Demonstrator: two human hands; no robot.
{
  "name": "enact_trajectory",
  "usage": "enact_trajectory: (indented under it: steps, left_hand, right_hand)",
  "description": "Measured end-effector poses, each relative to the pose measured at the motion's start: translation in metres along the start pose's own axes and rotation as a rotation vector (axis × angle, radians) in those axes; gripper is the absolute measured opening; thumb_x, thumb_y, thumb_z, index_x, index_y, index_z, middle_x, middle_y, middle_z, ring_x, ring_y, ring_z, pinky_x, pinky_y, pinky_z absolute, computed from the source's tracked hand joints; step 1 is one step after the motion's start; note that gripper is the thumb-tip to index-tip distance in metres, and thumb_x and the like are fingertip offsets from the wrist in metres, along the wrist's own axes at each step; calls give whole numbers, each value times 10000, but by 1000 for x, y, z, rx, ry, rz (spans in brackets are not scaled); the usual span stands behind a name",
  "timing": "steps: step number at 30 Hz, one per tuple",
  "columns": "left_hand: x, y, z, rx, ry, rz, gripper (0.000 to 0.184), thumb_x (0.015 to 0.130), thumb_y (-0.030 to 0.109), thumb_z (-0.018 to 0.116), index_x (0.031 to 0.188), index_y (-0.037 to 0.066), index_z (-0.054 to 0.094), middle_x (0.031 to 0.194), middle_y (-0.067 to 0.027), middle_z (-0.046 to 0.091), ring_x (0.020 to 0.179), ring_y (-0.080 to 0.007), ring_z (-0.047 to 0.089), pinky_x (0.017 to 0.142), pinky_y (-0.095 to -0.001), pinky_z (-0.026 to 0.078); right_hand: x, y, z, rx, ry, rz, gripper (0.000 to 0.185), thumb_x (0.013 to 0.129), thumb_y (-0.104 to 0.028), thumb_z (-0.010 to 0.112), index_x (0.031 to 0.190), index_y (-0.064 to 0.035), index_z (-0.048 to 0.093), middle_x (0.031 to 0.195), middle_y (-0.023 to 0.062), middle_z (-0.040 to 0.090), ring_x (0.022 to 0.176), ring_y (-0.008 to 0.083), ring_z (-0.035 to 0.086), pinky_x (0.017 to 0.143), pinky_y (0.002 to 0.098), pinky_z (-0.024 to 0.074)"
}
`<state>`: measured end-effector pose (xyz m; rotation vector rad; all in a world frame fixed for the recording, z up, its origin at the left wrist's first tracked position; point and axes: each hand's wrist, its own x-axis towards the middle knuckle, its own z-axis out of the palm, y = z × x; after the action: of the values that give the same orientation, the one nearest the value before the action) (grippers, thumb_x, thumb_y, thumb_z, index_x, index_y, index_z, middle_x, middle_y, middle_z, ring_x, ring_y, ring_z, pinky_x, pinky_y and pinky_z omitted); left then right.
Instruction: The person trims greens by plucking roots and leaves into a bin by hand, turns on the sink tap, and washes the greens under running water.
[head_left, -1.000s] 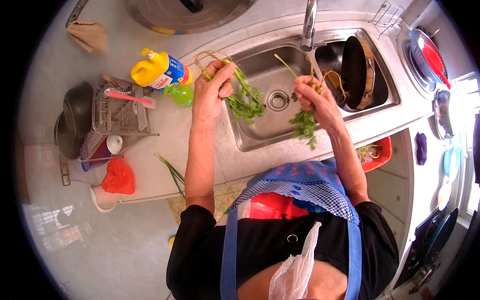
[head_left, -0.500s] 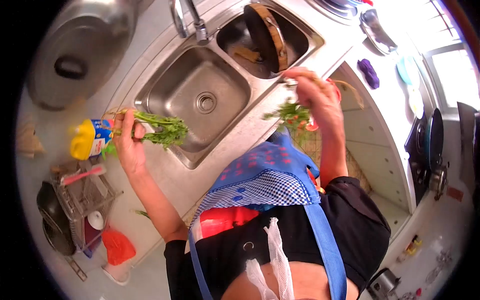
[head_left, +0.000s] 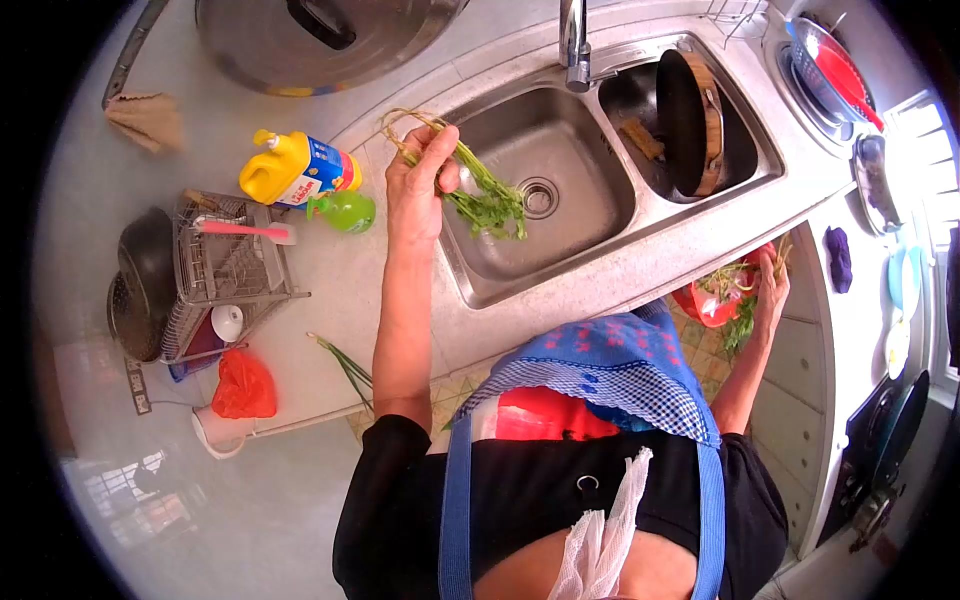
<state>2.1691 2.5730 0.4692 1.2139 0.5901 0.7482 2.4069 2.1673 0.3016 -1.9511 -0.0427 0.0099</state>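
Note:
My left hand (head_left: 418, 185) is closed around a small bunch of coriander (head_left: 490, 205), its pale roots sticking up behind the thumb and its leaves hanging over the left sink basin (head_left: 455, 255). Lower at the right, in front of the counter, my right hand (head_left: 770, 295) is closed on more coriander (head_left: 740, 328). That hand is beside a red bag or bin (head_left: 708, 308) with plant scraps in it. The fingertips of the right hand are partly hidden.
A wok (head_left: 680, 125) and a yellow-brown sponge (head_left: 642, 138) occupy the right basin, near the faucet (head_left: 575, 50). Left of the sink stand a yellow bottle (head_left: 290, 170), a green bottle (head_left: 345, 211) and a dish rack (head_left: 225, 255). Green onions (head_left: 345, 370) lie by the counter edge.
My right hand has lowered with its coriander to beside the red bag or bin. My left hand still holds its bunch by the left basin. The camera view has turned.

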Motion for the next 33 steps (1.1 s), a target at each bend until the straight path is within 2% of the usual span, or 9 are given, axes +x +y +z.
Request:
enact_trajectory:
  steps: [6,9,11,14,18,21,23,27,33]
  left_hand:
    - [-5,3,7,-55,23,1,193,811,228,653,820,67,547,615,28,448,500,-56,372,473,-208,269]
    - [-10,4,8,-58,22,-3,196,810,234,654,812,69,548,614,28,453,500,-56,377,473,-205,270]
    - [-12,5,8,-52,15,-5,197,809,239,655,807,75,546,611,30,453,500,-56,378,474,-204,273]
    - [-13,5,6,-61,3,5,196,809,242,655,806,80,545,618,31,459,500,-54,381,474,-205,276]
    - [-14,6,5,-102,38,-7,216,782,197,686,864,45,556,648,32,469,505,-52,383,461,-197,282]
    - [-15,6,3,-94,43,-16,215,780,186,689,871,40,559,655,34,468,507,-49,379,466,-191,277]
    - [-16,6,2,-78,43,-22,210,779,178,690,870,39,560,659,35,469,507,-47,377,468,-188,274]
    - [-16,11,-5,-50,-25,-36,188,792,163,674,895,25,599,666,46,478,515,-38,365,474,-184,266]
    - [-16,18,-13,67,-72,-76,167,810,176,654,871,22,635,661,55,479,523,-32,349,480,-179,256]
  right_hand:
    - [-69,-173,90,303,-707,-53,163,843,-169,579,962,-66,625,736,-44,529,596,31,415,489,180,315]
    - [-98,-207,148,396,-939,-268,200,812,-163,621,968,-38,609,765,-16,548,647,54,477,537,208,387]
    - [-113,-220,177,467,-1038,-183,199,806,-150,643,969,-43,601,765,-33,530,682,51,480,573,200,388]
    - [-123,-232,201,397,-986,-371,194,798,-144,656,949,-38,596,749,-30,529,690,54,486,576,212,397]
    - [-117,-235,207,410,-1020,-340,175,822,-165,631,934,-37,591,721,-35,521,665,51,474,569,203,389]
    - [-108,-236,202,471,-1095,-244,153,851,-185,600,906,-44,579,668,-48,482,604,36,425,523,188,342]
    - [-99,-234,202,653,-1273,60,171,845,-217,610,890,-53,591,622,-63,440,534,29,362,466,196,272]
    - [-93,-237,202,780,-1428,254,125,878,-195,564,857,-72,572,646,-72,421,537,20,313,478,176,237]
    - [-93,-239,202,710,-1393,173,126,872,-197,572,837,-77,592,653,-82,436,548,20,310,495,170,236]
